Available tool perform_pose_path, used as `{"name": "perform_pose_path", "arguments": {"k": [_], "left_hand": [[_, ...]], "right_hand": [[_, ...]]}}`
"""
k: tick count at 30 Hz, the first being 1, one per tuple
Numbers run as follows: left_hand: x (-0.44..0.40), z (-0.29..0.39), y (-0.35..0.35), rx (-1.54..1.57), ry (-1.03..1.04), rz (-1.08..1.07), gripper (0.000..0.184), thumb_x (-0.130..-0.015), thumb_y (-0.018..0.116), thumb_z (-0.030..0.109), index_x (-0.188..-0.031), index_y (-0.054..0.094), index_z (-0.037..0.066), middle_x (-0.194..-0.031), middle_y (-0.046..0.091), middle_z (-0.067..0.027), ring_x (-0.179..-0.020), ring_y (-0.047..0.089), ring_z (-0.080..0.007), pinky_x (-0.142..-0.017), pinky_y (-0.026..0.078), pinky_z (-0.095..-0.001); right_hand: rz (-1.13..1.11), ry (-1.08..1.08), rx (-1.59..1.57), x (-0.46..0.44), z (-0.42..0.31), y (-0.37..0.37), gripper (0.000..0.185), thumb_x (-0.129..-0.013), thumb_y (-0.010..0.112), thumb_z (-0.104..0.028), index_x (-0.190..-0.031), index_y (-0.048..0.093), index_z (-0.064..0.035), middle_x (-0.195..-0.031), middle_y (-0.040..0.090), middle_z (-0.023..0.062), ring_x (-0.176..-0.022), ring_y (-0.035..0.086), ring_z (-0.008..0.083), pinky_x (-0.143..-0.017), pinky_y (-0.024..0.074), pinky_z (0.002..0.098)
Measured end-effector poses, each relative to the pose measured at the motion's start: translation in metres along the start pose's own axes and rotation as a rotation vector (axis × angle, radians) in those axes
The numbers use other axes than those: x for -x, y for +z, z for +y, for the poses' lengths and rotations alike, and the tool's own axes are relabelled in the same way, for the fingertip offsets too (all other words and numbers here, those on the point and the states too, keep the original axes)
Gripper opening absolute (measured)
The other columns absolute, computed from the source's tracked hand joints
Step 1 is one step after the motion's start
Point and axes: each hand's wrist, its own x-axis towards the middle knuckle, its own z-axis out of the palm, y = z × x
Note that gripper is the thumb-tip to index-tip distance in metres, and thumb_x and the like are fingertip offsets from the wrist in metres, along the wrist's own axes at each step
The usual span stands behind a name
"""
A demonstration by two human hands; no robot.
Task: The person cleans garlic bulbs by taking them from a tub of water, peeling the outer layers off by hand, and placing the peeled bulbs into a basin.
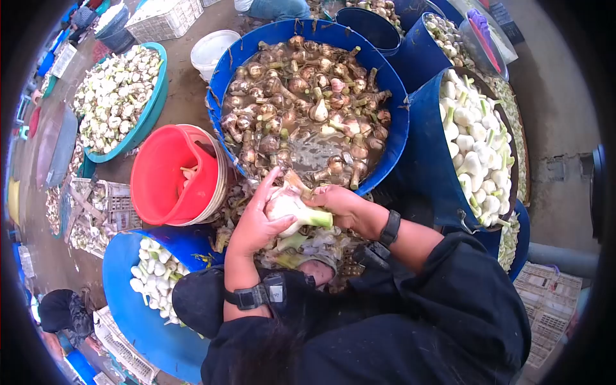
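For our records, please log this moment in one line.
left hand: cupping garlic bulb | right hand: pinching its outer skin | blue tub: bulbs in water

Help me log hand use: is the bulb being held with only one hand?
No, the left hand cups one side of the bulb while the fingers of the right hand are on it near the stalk.

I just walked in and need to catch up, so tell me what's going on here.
A person in dark clothing cups a large white garlic bulb with a green stem in the left hand, while the right hand grips loose brownish skin beside it. Just ahead, a round blue plastic tub holds brown-skinned bulbs in murky water. Clean white bulbs fill the deep blue container on the right, and more lie in the wide blue basin on the left.
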Motion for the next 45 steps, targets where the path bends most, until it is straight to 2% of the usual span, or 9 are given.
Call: {"name": "perform_pose_path", "arguments": {"k": [2,4,16,20,28,32,34,38,45], "left_hand": [[0.003,0.002,0.001,0.103,0.106,0.029,0.063,-0.070,0.067,0.003,-0.128,0.043,0.007,-0.131,0.042,-0.0137,-0.120,0.040,-0.0210,-0.095,0.036,-0.0316],[0.002,0.007,-0.002,-1.012,0.477,0.013,0.050,-0.073,0.064,0.005,-0.121,0.052,0.010,-0.134,0.038,-0.0181,-0.126,0.034,-0.0276,-0.099,0.032,-0.0351],[0.003,-0.012,-0.010,0.817,0.178,0.653,0.025,-0.090,0.050,0.026,-0.103,0.045,0.006,-0.109,0.053,-0.0142,-0.101,0.055,-0.0242,-0.081,0.049,-0.0401],[0.005,-0.007,-0.006,0.084,0.385,0.824,0.022,-0.086,0.058,0.017,-0.095,0.049,-0.002,-0.098,0.058,-0.0110,-0.095,0.057,-0.0218,-0.078,0.048,-0.0346],[0.009,0.007,0.006,-1.063,0.801,0.756,0.042,-0.063,0.076,0.038,-0.078,0.052,0.007,-0.069,0.052,-0.0082,-0.062,0.049,-0.0280,-0.080,0.040,-0.0438],[0.011,-0.004,0.007,-0.879,0.760,0.946,0.034,-0.073,0.069,0.036,-0.080,0.054,0.006,-0.070,0.056,-0.0066,-0.067,0.053,-0.0243,-0.080,0.042,-0.0428],[0.011,0.013,0.002,0.457,0.156,1.139,0.040,-0.082,0.058,0.041,-0.091,0.057,0.002,-0.082,0.061,-0.0071,-0.078,0.059,-0.0226,-0.078,0.044,-0.0398],[0.029,0.005,-0.032,1.147,-0.086,0.951,0.043,-0.086,0.042,0.041,-0.103,0.056,0.004,-0.094,0.063,-0.0087,-0.085,0.061,-0.0222,-0.070,0.050,-0.0362],[0.098,0.001,-0.084,1.297,0.642,0.763,0.042,-0.081,0.042,0.037,-0.095,0.055,0.000,-0.084,0.062,-0.0131,-0.076,0.060,-0.0235,-0.063,0.046,-0.0365]], "right_hand": [[0.048,0.047,-0.056,0.012,-0.011,0.012,0.010,-0.084,0.051,-0.004,-0.092,0.056,-0.0012,-0.070,0.061,0.0057,-0.053,0.057,0.0106,-0.043,0.0491,0.0258],[-0.122,-0.079,0.050,0.011,-0.012,0.009,0.012,-0.087,0.050,-0.009,-0.094,0.055,-0.0019,-0.071,0.060,0.0055,-0.046,0.053,0.0093,-0.034,0.0424,0.0220],[-0.339,-0.493,-0.651,0.023,-0.014,-0.021,0.022,-0.092,0.040,-0.023,-0.103,0.050,-0.0066,-0.062,0.053,-0.0018,-0.042,0.041,0.0024,-0.039,0.0338,0.0195],[0.085,-0.820,1.441,0.033,-0.005,-0.001,0.023,-0.083,0.056,-0.025,-0.086,0.060,-0.0025,-0.071,0.062,0.0095,-0.062,0.061,0.0242,-0.057,0.0485,0.0341],[0.180,-0.648,1.040,0.025,-0.033,0.051,0.021,-0.074,0.057,-0.019,-0.068,0.059,0.0007,-0.059,0.057,0.0138,-0.054,0.054,0.0237,-0.055,0.0440,0.0328],[0.174,-0.522,1.130,0.017,-0.004,0.036,0.025,-0.069,0.054,-0.023,-0.065,0.062,-0.0003,-0.062,0.057,0.0200,-0.060,0.058,0.0356,-0.058,0.0467,0.0411],[0.291,-0.457,1.368,-0.002,0.031,0.011,0.025,-0.069,0.056,-0.026,-0.065,0.063,-0.0028,-0.065,0.059,0.0185,-0.062,0.059,0.0350,-0.059,0.0475,0.0417],[0.167,-0.545,1.663,0.009,0.025,0.021,0.033,-0.077,0.055,-0.038,-0.070,0.063,-0.0061,-0.068,0.060,0.0164,-0.065,0.060,0.0344,-0.060,0.0475,0.0423],[-0.273,-0.706,1.476,-0.011,-0.036,0.086,0.024,-0.073,0.052,-0.009,-0.096,0.060,-0.0098,-0.085,0.063,0.0113,-0.081,0.061,0.0305,-0.068,0.0487,0.0392]]}}
